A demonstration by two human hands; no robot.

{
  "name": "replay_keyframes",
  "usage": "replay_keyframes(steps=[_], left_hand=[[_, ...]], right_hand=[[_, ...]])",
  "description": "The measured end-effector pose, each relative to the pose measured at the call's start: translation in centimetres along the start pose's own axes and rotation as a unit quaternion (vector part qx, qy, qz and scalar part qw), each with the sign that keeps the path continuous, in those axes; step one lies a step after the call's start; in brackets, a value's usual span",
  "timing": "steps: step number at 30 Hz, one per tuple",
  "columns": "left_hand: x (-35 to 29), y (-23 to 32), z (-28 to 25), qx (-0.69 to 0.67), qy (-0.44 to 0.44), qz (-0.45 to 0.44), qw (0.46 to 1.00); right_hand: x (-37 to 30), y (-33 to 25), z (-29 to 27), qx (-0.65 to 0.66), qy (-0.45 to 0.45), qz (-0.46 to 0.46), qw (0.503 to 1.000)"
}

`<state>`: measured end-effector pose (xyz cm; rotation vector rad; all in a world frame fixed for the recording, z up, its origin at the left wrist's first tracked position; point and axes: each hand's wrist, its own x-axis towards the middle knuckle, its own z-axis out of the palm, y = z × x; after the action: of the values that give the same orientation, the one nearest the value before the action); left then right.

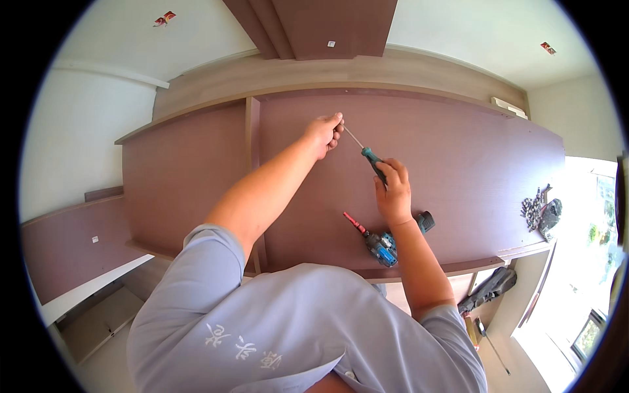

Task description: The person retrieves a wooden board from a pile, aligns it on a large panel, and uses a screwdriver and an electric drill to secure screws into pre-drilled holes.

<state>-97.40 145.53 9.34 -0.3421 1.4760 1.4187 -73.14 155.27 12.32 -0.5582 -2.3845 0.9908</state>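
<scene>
My right hand (394, 191) is wrapped round the green handle of a screwdriver (369, 156). Its thin metal shaft slants up and to the left, and the tip ends at the fingers of my left hand (325, 135). Those fingers are closed in a pinch; whatever they hold at the tip is too small to make out. Both hands are over a large brown panel (314, 196). Below my right hand lies a blue cordless drill (381, 249) with a red bit, partly covered by my right forearm.
A brown divider strip (253, 131) crosses the panel on the left, and raised edging (393, 92) runs along its far side. A pile of small metal fittings (531, 211) sits beside a dark plastic bag (552, 216) at right. A dark bag (488, 289) lies beyond the near edge.
</scene>
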Motion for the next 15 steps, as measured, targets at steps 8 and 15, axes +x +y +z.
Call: replay_keyframes(steps=[8,15], left_hand=[[3.8,3.9,-0.3,0.091,-0.106,-0.013,0.99],[5.6,3.9,1.7,0.036,-0.034,0.039,0.998]], right_hand=[[-0.5,1.9,3.5,0.01,0.018,0.087,0.996],[1.6,-2.1,8.2,0.251,0.003,0.402,0.88]])
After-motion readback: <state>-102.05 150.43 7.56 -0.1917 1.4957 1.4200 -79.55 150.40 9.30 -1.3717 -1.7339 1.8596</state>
